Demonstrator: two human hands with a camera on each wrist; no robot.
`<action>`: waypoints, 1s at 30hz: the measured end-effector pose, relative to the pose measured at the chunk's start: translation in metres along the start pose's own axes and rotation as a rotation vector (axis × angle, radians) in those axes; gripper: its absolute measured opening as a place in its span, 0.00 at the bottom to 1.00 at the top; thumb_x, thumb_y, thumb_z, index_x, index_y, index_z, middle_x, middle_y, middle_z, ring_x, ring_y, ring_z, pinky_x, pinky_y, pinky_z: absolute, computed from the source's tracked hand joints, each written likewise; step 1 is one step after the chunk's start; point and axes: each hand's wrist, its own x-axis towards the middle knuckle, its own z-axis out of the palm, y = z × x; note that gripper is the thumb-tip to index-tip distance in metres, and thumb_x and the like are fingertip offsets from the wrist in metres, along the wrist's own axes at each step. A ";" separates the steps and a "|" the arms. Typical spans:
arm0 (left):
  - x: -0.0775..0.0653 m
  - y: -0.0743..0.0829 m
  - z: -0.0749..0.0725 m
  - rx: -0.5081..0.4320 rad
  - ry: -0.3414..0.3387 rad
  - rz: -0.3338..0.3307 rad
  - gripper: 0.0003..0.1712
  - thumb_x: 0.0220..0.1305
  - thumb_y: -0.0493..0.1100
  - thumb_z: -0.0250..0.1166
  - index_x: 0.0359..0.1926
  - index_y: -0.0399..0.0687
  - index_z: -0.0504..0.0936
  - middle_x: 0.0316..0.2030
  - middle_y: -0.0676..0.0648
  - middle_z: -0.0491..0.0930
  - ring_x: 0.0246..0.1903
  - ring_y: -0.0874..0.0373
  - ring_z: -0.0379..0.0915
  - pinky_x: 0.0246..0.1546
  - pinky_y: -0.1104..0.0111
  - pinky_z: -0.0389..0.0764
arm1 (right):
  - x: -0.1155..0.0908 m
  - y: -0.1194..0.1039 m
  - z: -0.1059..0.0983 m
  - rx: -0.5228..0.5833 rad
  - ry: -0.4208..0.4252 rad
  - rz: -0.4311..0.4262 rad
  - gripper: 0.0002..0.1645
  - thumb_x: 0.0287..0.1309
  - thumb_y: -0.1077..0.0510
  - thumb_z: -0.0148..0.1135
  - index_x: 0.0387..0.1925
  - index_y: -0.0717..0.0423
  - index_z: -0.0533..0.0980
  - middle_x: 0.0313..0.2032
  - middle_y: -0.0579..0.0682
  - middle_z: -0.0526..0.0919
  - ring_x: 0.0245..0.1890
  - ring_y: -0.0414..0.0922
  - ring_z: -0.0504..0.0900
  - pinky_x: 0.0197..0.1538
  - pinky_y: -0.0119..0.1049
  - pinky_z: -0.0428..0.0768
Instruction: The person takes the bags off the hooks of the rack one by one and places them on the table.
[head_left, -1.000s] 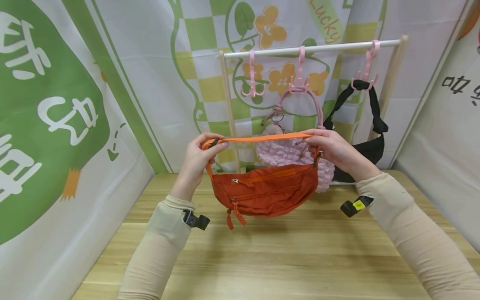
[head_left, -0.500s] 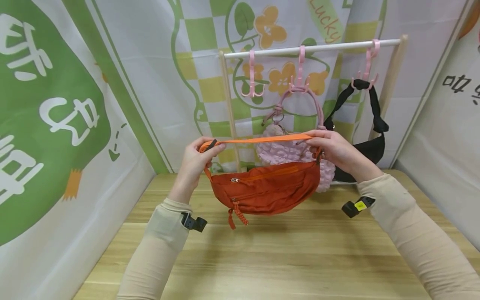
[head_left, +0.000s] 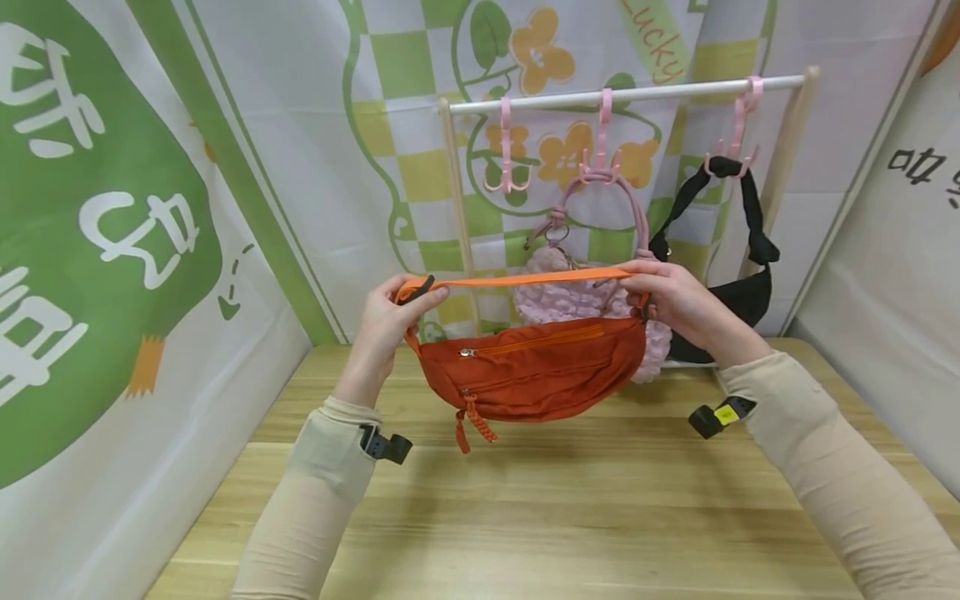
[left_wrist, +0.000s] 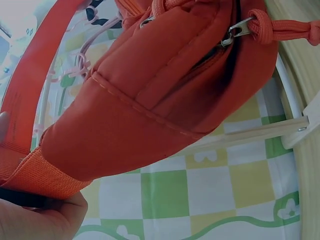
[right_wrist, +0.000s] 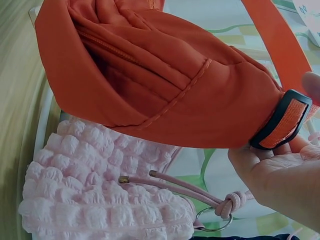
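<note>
An orange-red waist bag hangs in the air above the table, its strap drawn nearly level between both hands. My left hand pinches the strap's left end by a dark buckle. At the other end my right hand grips the strap; a black buckle shows beside its fingers in the right wrist view. Zip pulls with braided cords dangle at the bag's left side. In the left wrist view the bag's end tapers into webbing at the left hand.
Behind the bag stands a rack with a white rail. A pink hook at its left bears nothing. A puffy pink bag hangs from the middle hook, and a black bag from the right one. Below is the wooden table.
My hands have moved slightly apart, the left one a little leftward and the right one rightward. The waist bag has risen slightly. Both hands keep their hold.
</note>
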 end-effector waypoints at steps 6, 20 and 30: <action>-0.002 0.001 0.000 -0.025 0.013 0.000 0.15 0.52 0.49 0.73 0.39 0.52 0.79 0.26 0.54 0.70 0.17 0.63 0.59 0.16 0.73 0.66 | 0.000 0.003 0.002 0.031 0.009 -0.011 0.09 0.66 0.58 0.53 0.39 0.45 0.81 0.26 0.42 0.74 0.27 0.38 0.70 0.34 0.31 0.70; -0.006 0.002 -0.004 -0.066 0.025 0.017 0.17 0.50 0.43 0.74 0.41 0.52 0.79 0.30 0.54 0.73 0.20 0.62 0.60 0.17 0.74 0.66 | 0.002 0.015 0.006 0.068 0.034 -0.018 0.07 0.66 0.56 0.54 0.38 0.46 0.80 0.26 0.43 0.69 0.29 0.40 0.66 0.35 0.35 0.64; -0.008 -0.002 -0.009 -0.164 0.024 0.022 0.14 0.54 0.35 0.70 0.39 0.53 0.78 0.35 0.54 0.78 0.25 0.61 0.63 0.22 0.73 0.68 | -0.001 0.022 0.006 0.243 0.056 -0.068 0.14 0.68 0.59 0.49 0.29 0.48 0.78 0.22 0.42 0.65 0.25 0.39 0.61 0.31 0.32 0.61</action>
